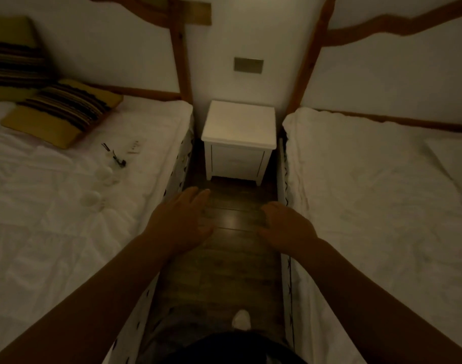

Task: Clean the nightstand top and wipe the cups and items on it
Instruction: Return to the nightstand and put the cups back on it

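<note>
My dark trousers fill the bottom edge of the view, and just ahead of them my white shoe point(241, 319) stands on the dark wooden floor point(232, 258). Both my bare forearms reach forward over that narrow strip of floor. My left hand point(181, 219) hangs palm down with its fingers point(198, 195) straight and slightly spread, holding nothing. My right hand point(286, 223) is also palm down, its fingers loosely curled and relaxed, holding nothing.

The aisle is hemmed in by two beds with white covers, the left bed point(53, 219) and the right bed point(382, 206), whose edges run close along both sides of my arms. At the far end of the aisle, against the wall and squeezed between the two bed heads, stands the white nightstand point(239, 143); its top shows as a bare white surface in the dim light.

On the left bed, two white cups point(103, 174) lie on the cover, with another pale round one point(90, 198) nearer me. Beyond them lie some small dark items point(116, 157), too dim to identify. Two striped cushions point(64, 109) sit near the headboard. A small plate point(248, 65) is fixed to the wall above the nightstand.
</note>
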`<action>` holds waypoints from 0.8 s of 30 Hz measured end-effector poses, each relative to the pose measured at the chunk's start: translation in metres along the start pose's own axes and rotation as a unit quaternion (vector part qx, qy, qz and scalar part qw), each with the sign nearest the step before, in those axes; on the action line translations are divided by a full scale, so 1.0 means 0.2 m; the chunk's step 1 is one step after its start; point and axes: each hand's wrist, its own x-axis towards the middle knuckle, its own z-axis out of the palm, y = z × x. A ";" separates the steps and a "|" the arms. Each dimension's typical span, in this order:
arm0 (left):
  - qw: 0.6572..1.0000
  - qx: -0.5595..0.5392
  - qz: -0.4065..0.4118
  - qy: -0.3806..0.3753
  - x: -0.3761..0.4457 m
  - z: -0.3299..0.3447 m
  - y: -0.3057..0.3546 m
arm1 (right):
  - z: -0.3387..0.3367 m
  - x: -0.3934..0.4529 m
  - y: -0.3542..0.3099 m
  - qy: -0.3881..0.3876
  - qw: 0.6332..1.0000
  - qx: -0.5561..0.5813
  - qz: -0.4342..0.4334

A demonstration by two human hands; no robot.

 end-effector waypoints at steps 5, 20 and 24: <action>0.999 -0.009 -0.031 -0.003 0.33 -0.05 -0.13 | -0.17 0.37 0.00 -0.005 1.000 -0.008 -0.020; 0.983 -0.021 -0.174 0.046 0.98 -0.24 -1.16 | -0.53 1.63 -0.81 -0.052 0.985 -0.094 -0.138; 0.961 -0.043 -0.267 0.054 0.92 -0.24 -1.42 | -0.47 1.88 -1.13 -0.092 0.966 -0.126 -0.208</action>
